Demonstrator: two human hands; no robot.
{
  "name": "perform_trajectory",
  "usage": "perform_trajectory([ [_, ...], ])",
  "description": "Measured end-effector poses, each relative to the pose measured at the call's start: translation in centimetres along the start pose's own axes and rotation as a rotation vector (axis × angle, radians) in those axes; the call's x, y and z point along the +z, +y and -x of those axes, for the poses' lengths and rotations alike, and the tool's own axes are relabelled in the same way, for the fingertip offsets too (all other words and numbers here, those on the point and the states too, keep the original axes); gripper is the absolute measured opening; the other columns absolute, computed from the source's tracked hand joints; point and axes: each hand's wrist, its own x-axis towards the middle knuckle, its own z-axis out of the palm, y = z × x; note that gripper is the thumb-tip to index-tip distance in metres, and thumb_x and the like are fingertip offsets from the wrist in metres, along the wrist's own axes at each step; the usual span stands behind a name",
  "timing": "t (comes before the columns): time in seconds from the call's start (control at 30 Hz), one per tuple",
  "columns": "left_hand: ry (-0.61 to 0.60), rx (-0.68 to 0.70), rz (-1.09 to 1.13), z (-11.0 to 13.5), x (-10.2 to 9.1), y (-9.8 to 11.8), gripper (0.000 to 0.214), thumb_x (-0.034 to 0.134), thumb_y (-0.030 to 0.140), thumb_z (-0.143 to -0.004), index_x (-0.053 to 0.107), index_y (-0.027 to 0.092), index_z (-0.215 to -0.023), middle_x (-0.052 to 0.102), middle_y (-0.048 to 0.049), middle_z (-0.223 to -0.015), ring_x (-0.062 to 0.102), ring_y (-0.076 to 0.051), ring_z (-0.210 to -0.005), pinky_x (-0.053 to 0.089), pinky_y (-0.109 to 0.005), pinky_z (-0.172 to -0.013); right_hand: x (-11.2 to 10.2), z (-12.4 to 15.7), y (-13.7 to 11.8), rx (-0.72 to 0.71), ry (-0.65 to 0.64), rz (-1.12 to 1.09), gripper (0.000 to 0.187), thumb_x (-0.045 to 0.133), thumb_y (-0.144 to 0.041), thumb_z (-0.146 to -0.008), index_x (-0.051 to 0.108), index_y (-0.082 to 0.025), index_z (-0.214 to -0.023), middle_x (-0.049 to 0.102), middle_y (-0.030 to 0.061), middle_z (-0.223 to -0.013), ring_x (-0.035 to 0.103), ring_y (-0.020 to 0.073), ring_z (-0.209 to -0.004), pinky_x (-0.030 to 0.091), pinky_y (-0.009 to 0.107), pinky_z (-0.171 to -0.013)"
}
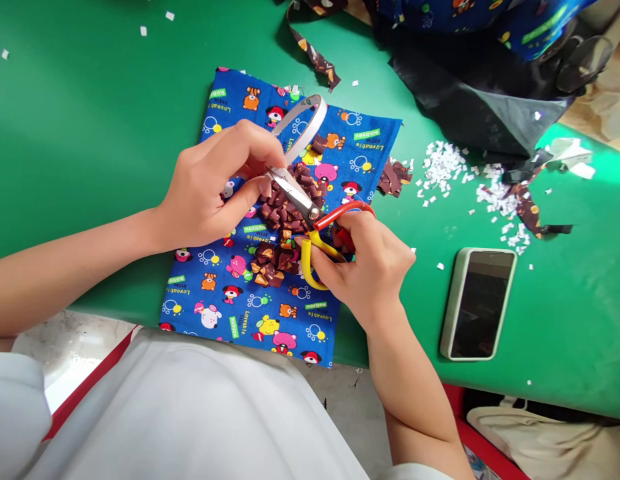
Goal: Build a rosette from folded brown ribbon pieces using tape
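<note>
My right hand (370,267) is closed around the red and yellow handles of a pair of scissors (306,202), whose blades point up and left. Between thumb and fingertips, my left hand (220,180) pinches a white strip (315,127) that loops up and back behind the blades. The blade tips are at the strip, right by my left fingertips. Beneath both hands lies a blue cloth (210,300) printed with cartoon animals. On it is a pile of small dark brown, orange-patterned cut pieces (275,260).
A phone (480,303) lies on the green table (90,100) at the right. Small white cut bits (443,167) are heaped beyond it, near black material (480,100). A brown patterned strip (315,57) lies at the back.
</note>
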Motion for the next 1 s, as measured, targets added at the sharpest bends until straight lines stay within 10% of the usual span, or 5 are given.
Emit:
perform_trajectory([
  [1.0, -0.016, -0.011, -0.038, -0.06, -0.17, 0.34, 0.016, 0.051, 0.011, -0.09, 0.05, 0.017, -0.105, 0.056, 0.0036, -0.094, 0.064, -0.005, -0.082, 0.061, -0.026, -0.076, -0.12, 0.06, 0.2, -0.023, -0.033, -0.002, 0.013, 0.056, -0.031, -0.086, 0.049, -0.021, -0.093, 0.051, -0.0041, -0.062, 0.045, 0.0104, -0.053, 0.037, 0.023, -0.05],
])
